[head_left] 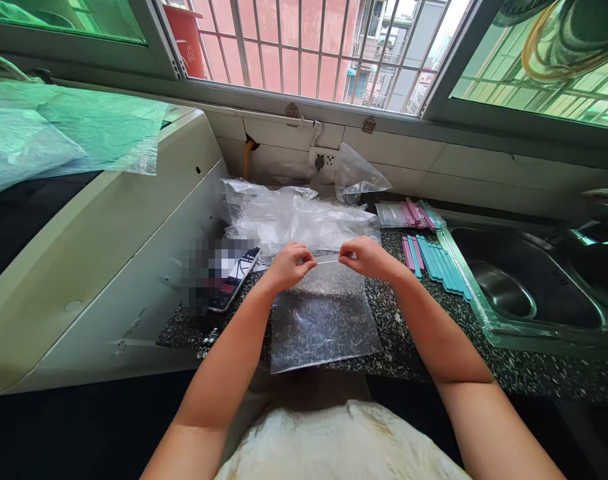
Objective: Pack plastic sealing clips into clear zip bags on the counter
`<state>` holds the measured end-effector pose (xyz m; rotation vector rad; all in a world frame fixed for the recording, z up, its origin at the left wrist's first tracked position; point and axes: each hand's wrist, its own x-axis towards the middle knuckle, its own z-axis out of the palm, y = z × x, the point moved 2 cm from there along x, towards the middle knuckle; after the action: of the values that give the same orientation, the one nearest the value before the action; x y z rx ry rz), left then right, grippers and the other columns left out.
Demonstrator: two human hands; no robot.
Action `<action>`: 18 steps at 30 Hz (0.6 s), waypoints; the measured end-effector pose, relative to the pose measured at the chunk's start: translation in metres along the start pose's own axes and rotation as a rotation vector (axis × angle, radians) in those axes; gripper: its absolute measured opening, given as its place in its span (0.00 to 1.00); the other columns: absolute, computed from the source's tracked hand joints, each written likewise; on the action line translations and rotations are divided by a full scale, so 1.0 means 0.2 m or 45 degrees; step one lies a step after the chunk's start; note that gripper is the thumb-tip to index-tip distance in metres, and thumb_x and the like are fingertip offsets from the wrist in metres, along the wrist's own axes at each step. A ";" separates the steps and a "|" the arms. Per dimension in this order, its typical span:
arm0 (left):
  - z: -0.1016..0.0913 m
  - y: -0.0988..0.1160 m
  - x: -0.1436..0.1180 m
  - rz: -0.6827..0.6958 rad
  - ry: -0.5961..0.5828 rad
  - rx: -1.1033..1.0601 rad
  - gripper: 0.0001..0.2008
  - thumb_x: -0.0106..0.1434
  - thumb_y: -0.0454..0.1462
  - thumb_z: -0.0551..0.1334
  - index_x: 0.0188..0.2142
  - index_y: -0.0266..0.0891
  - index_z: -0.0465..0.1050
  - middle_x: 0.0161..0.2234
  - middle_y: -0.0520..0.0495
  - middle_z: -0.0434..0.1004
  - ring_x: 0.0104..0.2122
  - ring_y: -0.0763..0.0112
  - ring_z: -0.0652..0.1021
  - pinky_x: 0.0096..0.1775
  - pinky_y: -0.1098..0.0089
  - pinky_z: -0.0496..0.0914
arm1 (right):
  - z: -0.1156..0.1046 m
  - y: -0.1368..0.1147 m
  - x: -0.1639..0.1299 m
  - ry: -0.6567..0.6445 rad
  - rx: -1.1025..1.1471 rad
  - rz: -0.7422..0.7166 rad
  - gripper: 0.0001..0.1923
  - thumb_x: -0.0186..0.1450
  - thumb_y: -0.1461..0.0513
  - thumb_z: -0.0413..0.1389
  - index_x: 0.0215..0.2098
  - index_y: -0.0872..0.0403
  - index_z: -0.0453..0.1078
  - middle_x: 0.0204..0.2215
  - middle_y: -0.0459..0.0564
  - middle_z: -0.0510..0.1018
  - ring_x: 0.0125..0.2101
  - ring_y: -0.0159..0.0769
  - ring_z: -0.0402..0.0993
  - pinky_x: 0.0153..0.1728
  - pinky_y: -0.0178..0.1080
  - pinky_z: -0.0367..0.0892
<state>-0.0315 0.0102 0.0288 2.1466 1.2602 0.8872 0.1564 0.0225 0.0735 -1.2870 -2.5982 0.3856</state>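
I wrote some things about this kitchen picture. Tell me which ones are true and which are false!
1. Both hands pinch the top edge of the clear plastic bag. True: left hand, right hand.
2. The blue and pink sticks lie inside the sink. False: they lie on the counter, beside the sink.
3. A phone lies left of the bag. True.
4. The window is covered by a curtain. False: it shows bars and buildings.

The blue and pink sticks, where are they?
In the head view, the blue and pink sticks lie on the speckled counter, right of the right hand and just beside the sink.
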 end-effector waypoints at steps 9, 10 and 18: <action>0.00 0.01 0.00 -0.022 -0.015 0.062 0.07 0.53 0.31 0.56 0.27 0.38 0.73 0.26 0.50 0.71 0.34 0.68 0.69 0.39 0.68 0.64 | 0.02 -0.01 0.01 0.045 -0.088 -0.017 0.07 0.58 0.64 0.52 0.26 0.56 0.72 0.23 0.48 0.75 0.25 0.29 0.65 0.30 0.34 0.54; 0.00 0.01 0.00 -0.024 -0.017 0.066 0.07 0.53 0.32 0.56 0.27 0.38 0.73 0.27 0.50 0.71 0.34 0.68 0.69 0.39 0.68 0.64 | 0.02 -0.01 0.01 0.051 -0.090 -0.022 0.07 0.58 0.64 0.52 0.26 0.56 0.72 0.23 0.48 0.75 0.25 0.29 0.65 0.30 0.34 0.54; 0.01 0.01 0.00 -0.008 -0.021 0.075 0.05 0.56 0.36 0.59 0.29 0.39 0.74 0.28 0.48 0.72 0.35 0.67 0.69 0.41 0.66 0.64 | 0.03 -0.02 0.02 0.059 -0.088 -0.050 0.07 0.58 0.64 0.52 0.26 0.56 0.72 0.24 0.49 0.76 0.25 0.29 0.66 0.30 0.34 0.55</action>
<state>-0.0285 0.0097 0.0287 2.1898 1.3000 0.8381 0.1495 0.0222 0.0687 -1.2490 -2.6149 0.2580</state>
